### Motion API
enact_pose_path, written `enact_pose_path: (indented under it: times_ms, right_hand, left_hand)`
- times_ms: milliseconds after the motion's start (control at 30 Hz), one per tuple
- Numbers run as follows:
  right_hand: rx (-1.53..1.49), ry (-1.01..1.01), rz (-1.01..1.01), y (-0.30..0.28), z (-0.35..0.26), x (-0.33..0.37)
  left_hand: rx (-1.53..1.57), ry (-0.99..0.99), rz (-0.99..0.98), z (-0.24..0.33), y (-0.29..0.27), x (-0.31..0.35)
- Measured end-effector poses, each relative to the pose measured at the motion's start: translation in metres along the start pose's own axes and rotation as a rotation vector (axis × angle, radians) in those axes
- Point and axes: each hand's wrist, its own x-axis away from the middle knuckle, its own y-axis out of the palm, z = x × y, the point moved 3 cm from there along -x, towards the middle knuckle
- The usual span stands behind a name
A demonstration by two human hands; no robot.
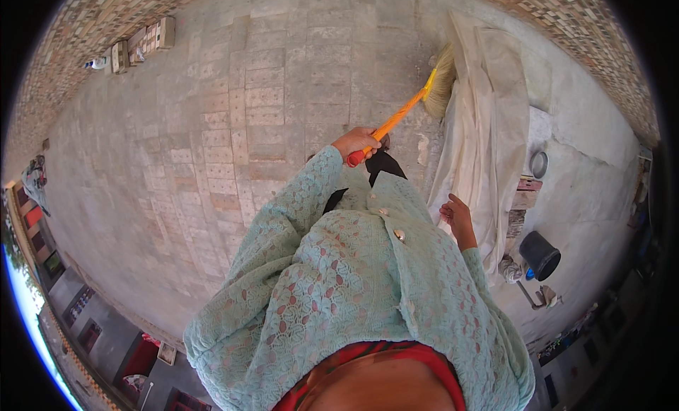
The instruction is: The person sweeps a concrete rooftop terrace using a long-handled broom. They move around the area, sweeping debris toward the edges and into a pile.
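My left hand [356, 143] is wrapped round the orange handle of a broom [400, 117], close to its red end cap. The handle slants away to the right. Its pale straw bristles [442, 84], bound in yellow, rest against the left edge of a long beige tarp [488, 121] lying in folds on the ground. Lower on the right, my right hand [458, 217] hangs over the near part of the tarp, its fingers loosely bent and a little apart. Nothing shows in it.
Worn bricks and concrete pave the ground [262, 93]. Along the tarp's right side are a round metal bowl [539, 165], loose bricks [526, 192] and a black bucket [540, 255]. Stacked blocks [145, 44] stand by the brick wall [49, 78] at far left.
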Motion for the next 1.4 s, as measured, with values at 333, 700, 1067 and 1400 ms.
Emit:
enact_pose_path:
  times_ms: [333,700,1067,1400]
  right_hand:
    - [-0.018,0.003,-0.084,0.025,-0.009,-0.009]
    - [0.117,0.03,-0.149,0.067,-0.022,-0.022]
    - [0.009,0.046,-0.037,0.018,0.011,-0.015]
    - [-0.065,0.023,-0.014,0.007,0.038,-0.011]
  left_hand:
    - [0.26,0.092,0.262,-0.034,-0.042,0.11]
    - [0.482,0.191,0.648,-0.076,-0.023,0.315]
    - [0.336,0.166,0.134,-0.021,-0.014,0.176]
    - [0.066,-0.071,-0.06,-0.024,0.004,0.038]
